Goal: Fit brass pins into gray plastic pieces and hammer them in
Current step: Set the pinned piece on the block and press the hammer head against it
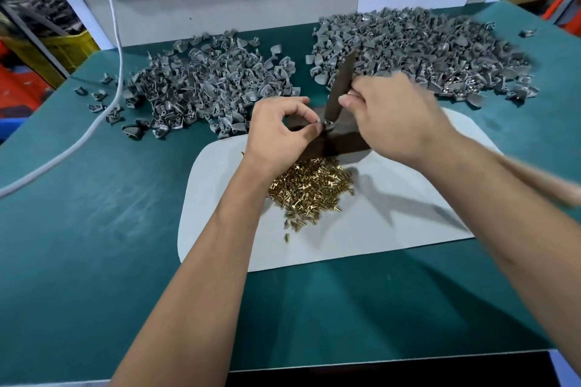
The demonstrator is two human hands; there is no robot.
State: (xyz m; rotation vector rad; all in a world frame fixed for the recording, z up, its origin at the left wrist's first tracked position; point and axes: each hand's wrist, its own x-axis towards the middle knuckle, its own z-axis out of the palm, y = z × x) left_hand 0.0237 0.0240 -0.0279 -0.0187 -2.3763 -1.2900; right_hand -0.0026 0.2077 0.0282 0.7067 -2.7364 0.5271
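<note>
While the gray plastic piece [328, 125] sits on the dark block [339, 141] at the far edge of the white mat [377, 229], the left hand [283, 132] pinches it between thumb and forefinger, the remaining fingers curled loosely above. The grip appears intended to steady the piece so it cannot skid under a blow. Whether a brass pin is already seated in it cannot be determined; the spot is too small and partly covered.

The right hand [386, 116] grips a flat dark metal bar [341, 85], fingers wrapped round its mid-length, thumb laid along the side. The bar stands steeply tilted, its lower end touching or just above the piece. It evidently serves as the hammer. The right forearm is blurred, consistent with a striking motion.

Both forearms reach in from the near edge of the desk [94, 229] and converge over the block, wrists angled inward.

The loose brass pins [309, 188] lie heaped on the mat just beside the left wrist, within easy reach. Beyond the block, two heaps of gray pieces rest on the green surface: the left heap [201, 85] and the right heap [421, 50], well apart, likely stock and finished work. A white cable [116, 41] trails down the left side.
</note>
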